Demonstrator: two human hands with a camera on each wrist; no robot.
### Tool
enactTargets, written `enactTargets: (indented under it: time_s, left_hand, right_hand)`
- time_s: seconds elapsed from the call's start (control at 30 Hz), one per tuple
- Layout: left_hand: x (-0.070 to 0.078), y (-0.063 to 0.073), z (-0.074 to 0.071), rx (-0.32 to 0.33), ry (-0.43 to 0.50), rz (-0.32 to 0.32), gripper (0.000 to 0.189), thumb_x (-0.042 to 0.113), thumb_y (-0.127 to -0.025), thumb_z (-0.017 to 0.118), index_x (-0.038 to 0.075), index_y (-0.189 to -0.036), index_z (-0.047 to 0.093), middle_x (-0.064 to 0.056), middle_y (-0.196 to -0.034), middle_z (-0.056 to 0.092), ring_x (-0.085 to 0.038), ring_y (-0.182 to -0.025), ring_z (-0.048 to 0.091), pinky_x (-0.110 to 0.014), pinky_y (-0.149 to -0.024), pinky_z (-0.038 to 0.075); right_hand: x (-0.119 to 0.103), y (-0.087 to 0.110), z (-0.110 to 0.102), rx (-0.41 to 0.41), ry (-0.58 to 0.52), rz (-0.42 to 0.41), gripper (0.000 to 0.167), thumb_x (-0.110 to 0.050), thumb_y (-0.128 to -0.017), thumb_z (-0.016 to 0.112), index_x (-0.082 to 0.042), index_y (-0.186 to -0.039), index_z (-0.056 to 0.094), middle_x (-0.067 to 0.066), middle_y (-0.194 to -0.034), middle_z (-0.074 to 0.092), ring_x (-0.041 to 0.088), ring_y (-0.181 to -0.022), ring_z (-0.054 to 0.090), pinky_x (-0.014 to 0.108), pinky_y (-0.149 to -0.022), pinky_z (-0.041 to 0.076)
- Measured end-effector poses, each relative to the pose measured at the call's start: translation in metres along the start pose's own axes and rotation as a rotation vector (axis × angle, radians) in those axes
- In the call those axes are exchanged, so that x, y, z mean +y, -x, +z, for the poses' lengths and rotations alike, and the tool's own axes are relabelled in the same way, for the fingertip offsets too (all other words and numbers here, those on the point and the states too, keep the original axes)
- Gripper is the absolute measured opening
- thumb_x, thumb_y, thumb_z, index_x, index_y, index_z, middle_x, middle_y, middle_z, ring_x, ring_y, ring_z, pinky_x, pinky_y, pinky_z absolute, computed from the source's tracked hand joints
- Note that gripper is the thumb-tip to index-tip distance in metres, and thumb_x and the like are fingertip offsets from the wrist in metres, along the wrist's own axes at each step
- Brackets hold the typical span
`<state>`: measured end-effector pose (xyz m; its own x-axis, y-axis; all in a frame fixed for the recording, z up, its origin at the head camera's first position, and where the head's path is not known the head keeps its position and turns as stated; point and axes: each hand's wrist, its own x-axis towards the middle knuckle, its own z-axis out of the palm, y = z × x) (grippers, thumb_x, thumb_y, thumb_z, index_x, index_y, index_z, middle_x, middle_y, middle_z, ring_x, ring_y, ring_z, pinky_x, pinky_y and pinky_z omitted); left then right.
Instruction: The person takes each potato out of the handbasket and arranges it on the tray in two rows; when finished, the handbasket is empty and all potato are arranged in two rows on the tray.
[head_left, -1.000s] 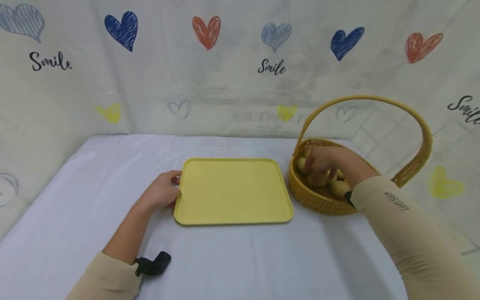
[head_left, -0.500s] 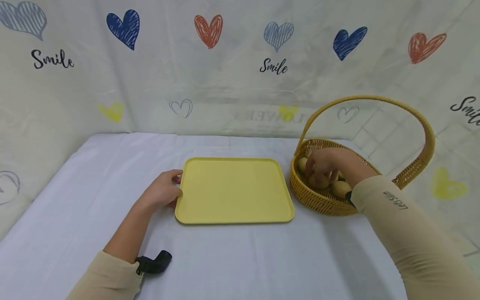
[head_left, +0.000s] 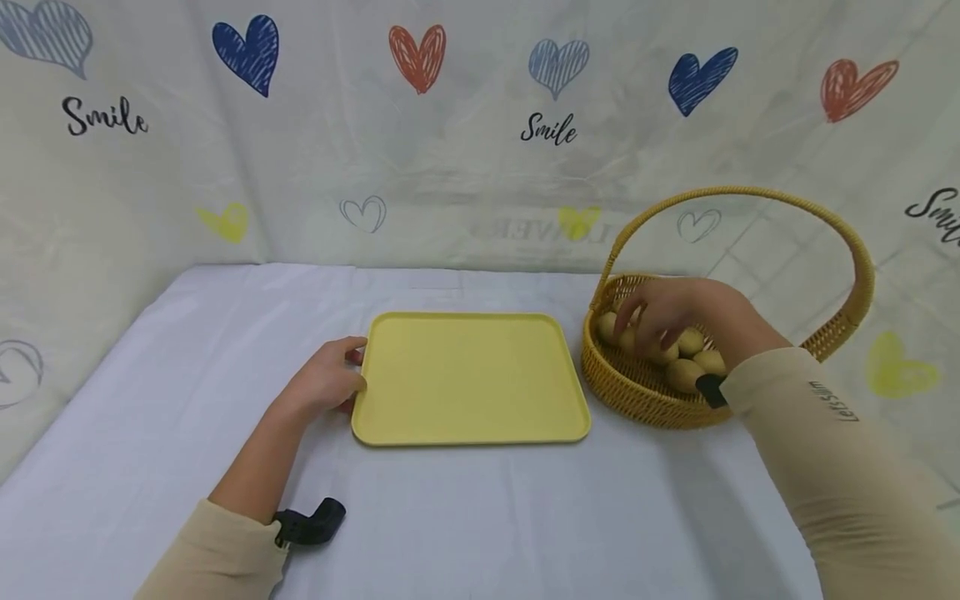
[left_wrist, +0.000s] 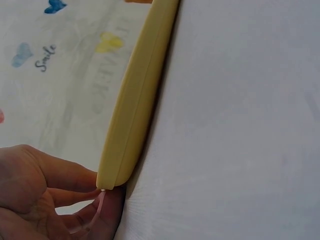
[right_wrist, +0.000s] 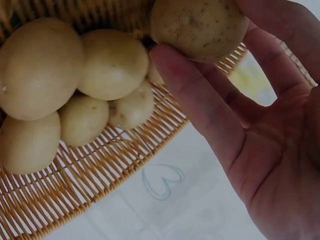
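Observation:
A yellow rectangular tray [head_left: 472, 379] lies on the white-covered table. My left hand [head_left: 328, 377] pinches its left edge; in the left wrist view the tray's rim [left_wrist: 130, 110] sits between thumb and fingers. At the right, my right hand [head_left: 667, 308] reaches under the handle of a wicker basket [head_left: 637, 404]. In the right wrist view, fingers and thumb are around a speckled potato [right_wrist: 197, 27]. Several smooth potatoes [right_wrist: 115, 64] lie beside it in the basket. From the head view the hand partly hides the held potato.
The basket's tall arched handle [head_left: 735, 192] rises over the right forearm. A pale cloth backdrop [head_left: 465, 158] printed with hearts hangs behind the table. A black wrist device [head_left: 311, 523] is on the left wrist, above the white tablecloth [head_left: 465, 517].
My right hand has risen slightly and drawn to the right within the basket, uncovering more potatoes. My left hand stays on the tray's edge, and the tray has not moved.

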<state>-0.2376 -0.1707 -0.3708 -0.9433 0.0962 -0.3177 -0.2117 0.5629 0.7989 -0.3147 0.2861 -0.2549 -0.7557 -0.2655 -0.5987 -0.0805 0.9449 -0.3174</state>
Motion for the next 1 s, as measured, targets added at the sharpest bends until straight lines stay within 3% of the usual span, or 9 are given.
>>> enactTargets:
  time_s: [0.17, 0.33, 0.47, 0.7, 0.9, 1.0]
  left_hand:
    - [0.000, 0.001, -0.003, 0.005, -0.018, -0.002, 0.080, -0.007, -0.083, 0.051, 0.000, -0.160, 0.031, -0.021, -0.143, 0.045, -0.025, -0.088, 0.061, -0.031, -0.066, 0.060]
    - [-0.001, -0.001, -0.003, 0.008, -0.015, 0.006, 0.079, -0.007, -0.083, 0.051, 0.000, -0.159, 0.032, -0.020, -0.142, 0.046, -0.026, -0.089, 0.060, -0.031, -0.065, 0.060]
    - [-0.001, -0.001, -0.002, 0.006, 0.003, 0.000, 0.079, -0.007, -0.084, 0.052, 0.000, -0.159, 0.032, -0.020, -0.142, 0.046, -0.025, -0.087, 0.061, -0.031, -0.065, 0.060]
    - [-0.004, 0.000, -0.002, 0.013, 0.010, -0.011, 0.079, -0.007, -0.085, 0.053, 0.001, -0.160, 0.032, -0.020, -0.144, 0.045, -0.024, -0.085, 0.062, -0.031, -0.065, 0.060]
    - [-0.002, -0.002, -0.002, 0.006, 0.025, -0.021, 0.080, -0.007, -0.085, 0.053, 0.003, -0.161, 0.032, -0.019, -0.146, 0.045, -0.024, -0.085, 0.061, -0.031, -0.066, 0.060]
    - [-0.002, -0.001, -0.002, 0.008, 0.031, -0.023, 0.079, -0.008, -0.084, 0.052, 0.003, -0.160, 0.033, -0.019, -0.144, 0.045, -0.024, -0.085, 0.061, -0.031, -0.066, 0.060]
  right_hand:
    - [0.004, 0.006, -0.005, 0.057, -0.040, -0.057, 0.059, -0.011, -0.082, 0.072, -0.003, -0.139, 0.061, 0.025, -0.141, 0.052, 0.026, -0.113, 0.064, 0.045, -0.092, 0.061]
    - [0.009, 0.014, -0.005, 0.112, -0.079, -0.116, 0.058, -0.013, -0.085, 0.072, -0.001, -0.141, 0.059, 0.025, -0.139, 0.056, 0.024, -0.110, 0.065, 0.043, -0.091, 0.061]
    - [0.010, 0.020, -0.006, 0.165, -0.112, -0.117, 0.058, -0.018, -0.088, 0.073, -0.002, -0.142, 0.059, 0.021, -0.135, 0.058, 0.022, -0.108, 0.064, 0.042, -0.092, 0.061]
    - [0.004, 0.026, -0.010, 0.219, -0.106, -0.113, 0.058, -0.023, -0.090, 0.075, -0.006, -0.144, 0.060, 0.025, -0.144, 0.055, 0.024, -0.114, 0.065, 0.042, -0.092, 0.061]
    - [-0.003, 0.034, -0.008, 0.245, -0.162, -0.160, 0.056, -0.026, -0.092, 0.075, -0.010, -0.144, 0.061, 0.016, -0.143, 0.061, 0.025, -0.118, 0.065, 0.043, -0.094, 0.060]
    - [-0.008, 0.036, -0.008, 0.296, -0.142, -0.180, 0.053, -0.031, -0.092, 0.075, -0.019, -0.142, 0.064, 0.007, -0.135, 0.067, 0.021, -0.114, 0.064, 0.043, -0.095, 0.057]
